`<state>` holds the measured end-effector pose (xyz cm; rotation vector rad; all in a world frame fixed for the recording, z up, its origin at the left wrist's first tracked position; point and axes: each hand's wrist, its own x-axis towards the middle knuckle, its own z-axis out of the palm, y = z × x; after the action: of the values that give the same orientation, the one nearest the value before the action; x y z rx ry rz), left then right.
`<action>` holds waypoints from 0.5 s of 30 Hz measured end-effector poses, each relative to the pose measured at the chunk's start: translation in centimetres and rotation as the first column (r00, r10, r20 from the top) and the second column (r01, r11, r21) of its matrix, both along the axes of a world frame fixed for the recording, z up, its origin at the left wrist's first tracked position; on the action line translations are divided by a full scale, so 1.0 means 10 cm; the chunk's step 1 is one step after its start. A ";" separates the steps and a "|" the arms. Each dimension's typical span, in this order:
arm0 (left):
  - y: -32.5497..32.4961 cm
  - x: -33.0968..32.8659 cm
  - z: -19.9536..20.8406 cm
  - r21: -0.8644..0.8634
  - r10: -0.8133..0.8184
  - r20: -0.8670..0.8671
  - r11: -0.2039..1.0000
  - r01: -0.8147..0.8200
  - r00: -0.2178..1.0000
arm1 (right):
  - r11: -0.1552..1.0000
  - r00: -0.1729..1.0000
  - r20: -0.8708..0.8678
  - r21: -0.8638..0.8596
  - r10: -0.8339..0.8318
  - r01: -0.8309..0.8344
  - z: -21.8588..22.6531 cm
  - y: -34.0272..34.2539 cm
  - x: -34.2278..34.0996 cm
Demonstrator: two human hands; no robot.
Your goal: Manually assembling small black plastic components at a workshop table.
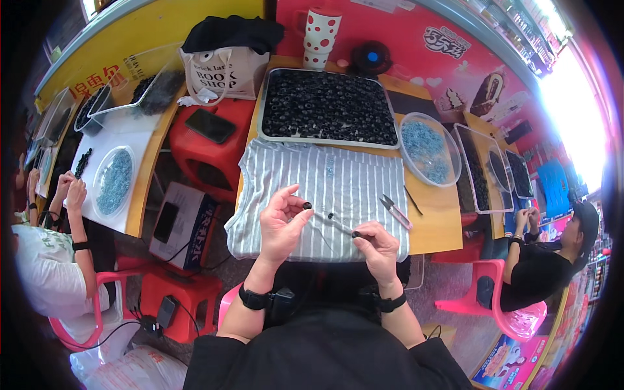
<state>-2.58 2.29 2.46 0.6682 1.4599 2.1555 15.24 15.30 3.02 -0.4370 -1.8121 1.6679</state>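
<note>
A person's two bare hands meet over a striped cloth (279, 175) on a wooden table (434, 224). The left hand (279, 226) pinches a small black ring (307, 205) between thumb and forefinger, its other fingers loosely curled. The right hand (379, 246) has thumb and forefinger pressed together on a black bead (355, 234), lower and nearer the wearer. Between the hands — above the cloth, touching neither hand — is a second bead (330, 215), apparently on a thin, pale strand (342, 226) too fine to trace fully.

Beyond the cloth lies a broad tray (398, 144) filled with black rings. To its right sits a round tub (455, 156) of pale blue bits; below that, snips (398, 214) lie at the cloth's edge, beside a dark stick (413, 201). Co-workers sit at both sides — their hands raised over other tables.
</note>
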 end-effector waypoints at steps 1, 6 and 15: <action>0.00 0.00 0.00 0.006 0.020 -0.001 1.000 -0.020 1.000 | 1.000 1.000 -0.003 0.002 0.005 -0.005 -0.01 0.00 -0.01; 0.01 -0.04 -0.03 0.012 0.068 0.047 0.998 -0.068 0.997 | 0.999 1.000 0.014 0.027 -0.024 0.023 0.03 -0.01 0.01; -0.10 -0.12 -0.19 -0.081 0.118 0.013 0.990 -0.117 0.993 | 0.930 0.930 -0.151 0.107 -0.334 0.351 0.41 0.08 0.16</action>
<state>-3.83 1.29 0.58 0.5462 1.6042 2.1702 16.80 16.13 7.15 -0.5397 -1.6295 1.2981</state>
